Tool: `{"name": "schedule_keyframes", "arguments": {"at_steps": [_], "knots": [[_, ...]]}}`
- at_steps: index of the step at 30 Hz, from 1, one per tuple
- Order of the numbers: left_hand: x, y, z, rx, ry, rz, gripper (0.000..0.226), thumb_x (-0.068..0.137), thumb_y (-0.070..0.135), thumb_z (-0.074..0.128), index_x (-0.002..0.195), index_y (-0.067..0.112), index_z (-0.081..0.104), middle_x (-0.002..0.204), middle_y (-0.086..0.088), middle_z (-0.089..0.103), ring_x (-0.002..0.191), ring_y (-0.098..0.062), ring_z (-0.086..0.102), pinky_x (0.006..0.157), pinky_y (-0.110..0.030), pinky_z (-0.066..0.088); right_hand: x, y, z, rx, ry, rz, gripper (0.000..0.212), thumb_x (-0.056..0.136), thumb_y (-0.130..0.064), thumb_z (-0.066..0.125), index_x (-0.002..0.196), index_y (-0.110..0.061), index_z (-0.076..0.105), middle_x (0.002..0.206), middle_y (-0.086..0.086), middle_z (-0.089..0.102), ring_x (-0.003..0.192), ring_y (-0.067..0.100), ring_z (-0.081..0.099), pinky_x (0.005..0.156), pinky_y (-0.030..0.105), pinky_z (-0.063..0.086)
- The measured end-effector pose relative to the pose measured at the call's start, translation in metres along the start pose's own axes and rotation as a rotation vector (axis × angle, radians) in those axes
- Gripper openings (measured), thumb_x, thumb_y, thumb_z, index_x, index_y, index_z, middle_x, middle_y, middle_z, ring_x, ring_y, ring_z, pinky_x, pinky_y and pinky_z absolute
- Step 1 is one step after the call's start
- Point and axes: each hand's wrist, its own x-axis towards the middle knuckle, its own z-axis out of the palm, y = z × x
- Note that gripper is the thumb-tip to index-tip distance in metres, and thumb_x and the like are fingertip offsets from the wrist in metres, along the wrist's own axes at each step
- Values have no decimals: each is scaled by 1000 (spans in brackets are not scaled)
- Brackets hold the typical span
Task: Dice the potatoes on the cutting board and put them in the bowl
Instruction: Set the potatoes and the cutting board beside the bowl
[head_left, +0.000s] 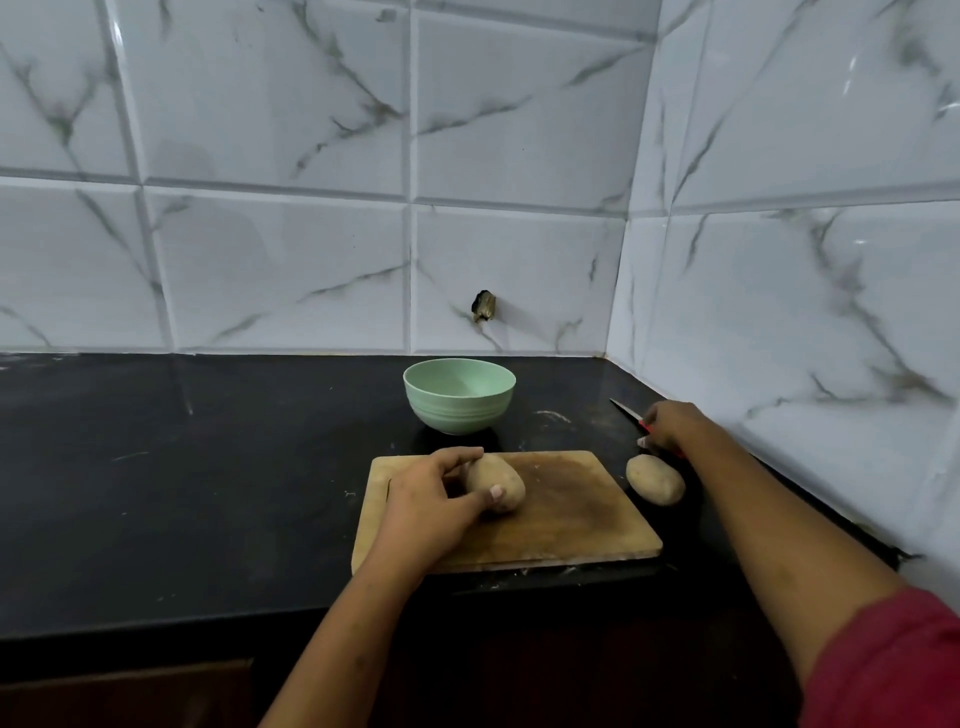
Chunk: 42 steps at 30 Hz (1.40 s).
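- Our left hand (431, 512) rests on the left half of the wooden cutting board (576, 525). Its fingers (457, 460) and thumb are curled round the near end of a whole potato (501, 480), which lies on its side on the board with the skin on.
- Our right hand (670, 426) is out at the far right of the dark desk (156, 467), with its fingers bent over the red handle of a knife (623, 409). The dark blade sticks out past the hand toward the back left. We cannot tell whether the knife lies on the desk or is lifted off it.
- A second potato (654, 479), also whole, lies on the desk just beside the board's right edge, close in front of the right hand.
- A pale green bowl (460, 395) stands upright on the desk just behind the board, apart from both hands.
- A red sleeve (893, 665) covers our right upper arm.
- White marbled tiles (270, 249) line the walls behind the desk and to its right.
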Motion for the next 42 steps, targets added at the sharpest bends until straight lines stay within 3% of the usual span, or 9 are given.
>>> {"name": "schedule_keyframes", "arguments": {"at_steps": [7, 9, 12, 15, 21, 28, 34, 39, 42], "knots": [[-2, 1, -4, 47, -12, 33, 49, 76, 32, 78, 122, 32, 60, 117, 13, 59, 105, -2, 55, 74, -7, 40, 2, 0, 1, 4, 12, 61, 21, 98, -19, 47, 81, -8, 53, 82, 12, 58, 84, 29, 61, 63, 29, 44], [-3, 2, -5, 63, -22, 33, 52, 74, 33, 79, 123, 32, 59, 116, 15, 57, 104, -2, 54, 69, -5, 39, -6, -7, 1, -20, -30, 37, 13, 101, -23, 42, 111, -20, 50, 108, 16, 60, 109, 31, 59, 82, 32, 47], [-5, 3, -5, 71, -39, 40, 55, 71, 32, 82, 121, 31, 59, 117, 14, 56, 102, -3, 54, 70, -6, 38, 2, -10, 13, -52, -75, 78, 49, 101, -29, 43, 143, -6, 37, 131, 16, 54, 117, 28, 54, 94, 30, 46], [-5, 2, -5, 76, -48, 56, 55, 71, 31, 82, 120, 29, 58, 120, 14, 55, 102, -3, 54, 69, -6, 38, -3, -7, 10, -41, -71, 53, 17, 99, -22, 50, 92, -10, 59, 83, 7, 53, 69, 14, 51, 55, 14, 41], [-5, 3, -5, 72, -55, 56, 54, 72, 30, 81, 120, 30, 57, 112, 20, 51, 97, 1, 51, 68, -6, 37, -3, -8, 12, 108, 34, 82, 46, 90, -52, 57, 85, -7, 55, 98, 10, 58, 90, 26, 56, 73, 30, 41], [-4, -1, -4, 89, -50, 72, 51, 72, 32, 80, 118, 32, 57, 114, 19, 53, 107, -2, 51, 73, -8, 37, 18, -6, 16, 139, 24, 20, 64, 85, -48, 64, 138, -26, 37, 137, 9, 50, 122, 30, 50, 96, 40, 45], [-1, -1, -3, 80, -53, 66, 51, 72, 32, 80, 117, 34, 57, 115, 18, 54, 108, -3, 51, 81, -17, 39, 13, -5, 13, 175, 66, -61, 49, 85, -70, 48, 90, -23, 62, 94, 2, 64, 94, 22, 60, 81, 34, 49], [-1, -1, -3, 62, -59, 50, 51, 72, 31, 81, 117, 33, 58, 117, 16, 56, 108, -5, 53, 86, -22, 43, -2, -13, 6, 157, 84, 30, 25, 82, -31, 71, 71, -14, 54, 73, 3, 58, 66, 20, 60, 62, 28, 52], [-2, -1, -3, 48, -65, 36, 51, 73, 30, 80, 118, 33, 58, 116, 16, 55, 108, -5, 53, 88, -22, 44, -11, -18, 2, 187, 122, 55, 22, 85, -6, 58, 65, -10, 51, 62, 5, 54, 53, 15, 50, 46, 23, 38]]}}
